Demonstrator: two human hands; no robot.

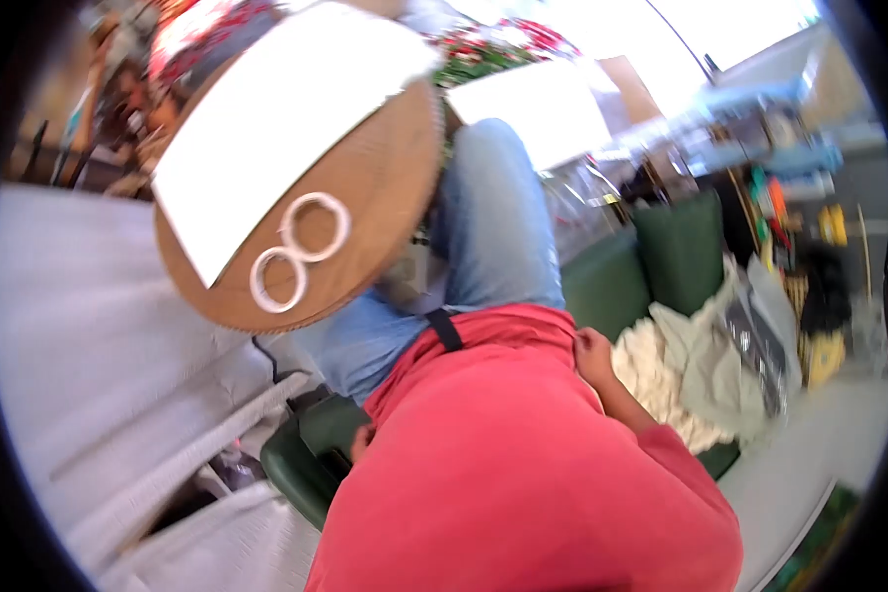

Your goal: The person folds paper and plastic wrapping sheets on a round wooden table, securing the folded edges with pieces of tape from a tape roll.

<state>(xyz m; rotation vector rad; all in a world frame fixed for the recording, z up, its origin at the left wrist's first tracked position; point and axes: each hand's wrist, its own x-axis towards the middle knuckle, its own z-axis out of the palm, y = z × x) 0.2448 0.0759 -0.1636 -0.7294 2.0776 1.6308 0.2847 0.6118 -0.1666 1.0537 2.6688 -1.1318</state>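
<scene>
My right hand (pixel 592 357) is at the side of my waist, its fingers curled closed on the hem of my red shirt (pixel 523 444). At the other side, only a small part of my left hand (pixel 363 441) shows beside the shirt; its fingers are mostly hidden. In front of me a round brown board (pixel 385 178) lies over my left leg. On it rest a large white sheet (pixel 286 109) and two rolls of tape (pixel 278 280), side by side and touching.
I sit on a green seat (pixel 597 281). Cream and grey cloths (pixel 701 370) lie on it to my right. A second white sheet (pixel 533 109) is beyond my knee, near red and green decorations (pixel 483 54). Shelves with blurred goods stand far right.
</scene>
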